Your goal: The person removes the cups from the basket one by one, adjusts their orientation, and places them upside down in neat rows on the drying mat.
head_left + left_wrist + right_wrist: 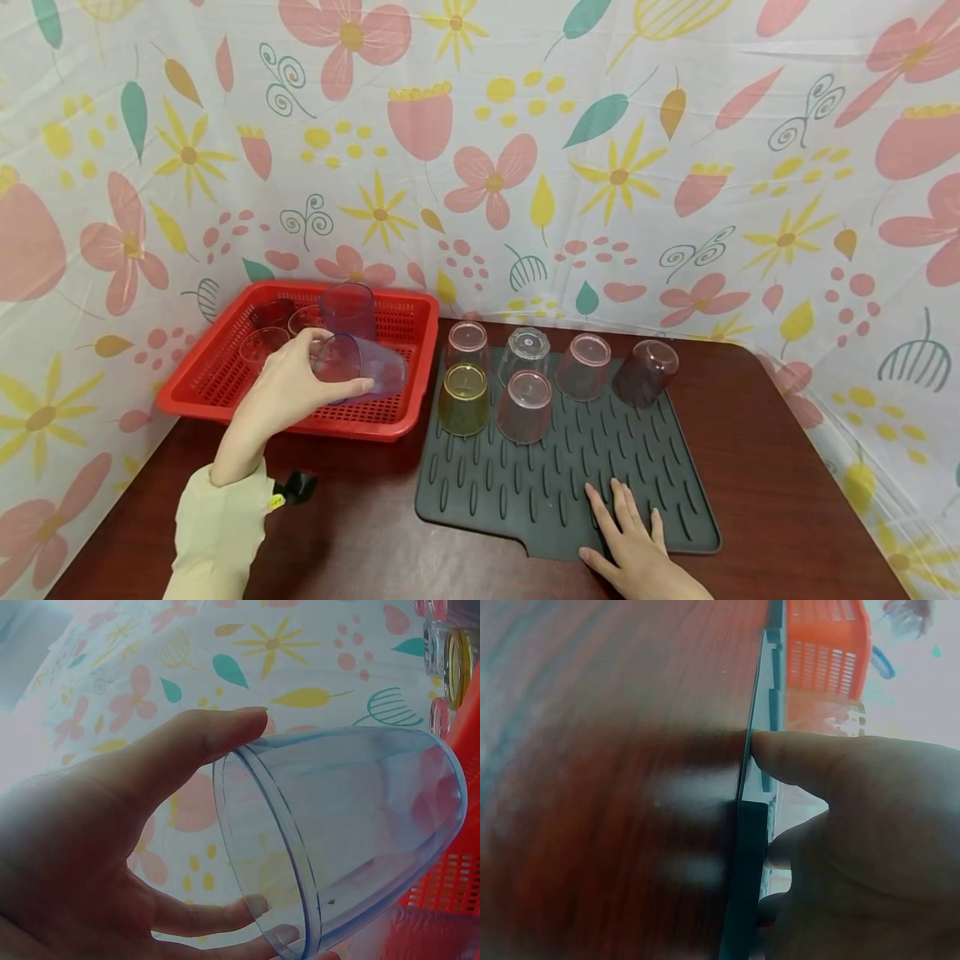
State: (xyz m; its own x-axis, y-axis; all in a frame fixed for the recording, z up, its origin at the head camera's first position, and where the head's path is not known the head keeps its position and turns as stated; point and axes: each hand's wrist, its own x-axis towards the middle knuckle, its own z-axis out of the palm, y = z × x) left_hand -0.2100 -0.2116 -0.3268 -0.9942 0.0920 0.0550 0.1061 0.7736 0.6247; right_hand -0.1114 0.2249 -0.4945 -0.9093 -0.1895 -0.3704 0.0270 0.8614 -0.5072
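My left hand (pixel 281 383) pinches a clear blue plastic cup (pixel 384 367) near its rim, thumb on one side and fingers on the other. The cup lies tilted nearly sideways over the red basket (pixel 337 428), mouth toward the palm; in the left wrist view the same hand (pixel 97 795) grips the rim. Another blue cup (pixel 349 302) stands in the basket behind it, with several clear and dark cups to the left. On the grey drying mat (pixel 540 504), my right hand (pixel 637 554) rests with fingers spread at the front edge.
Several upturned cups stand on the mat's back part: a yellow cup (pixel 464 404), a pink cup (pixel 525 410), a clear faceted cup (pixel 525 354) and a dark cup (pixel 647 375) among them. A flowered curtain (pixel 495 108) hangs behind the brown table (pixel 360 517).
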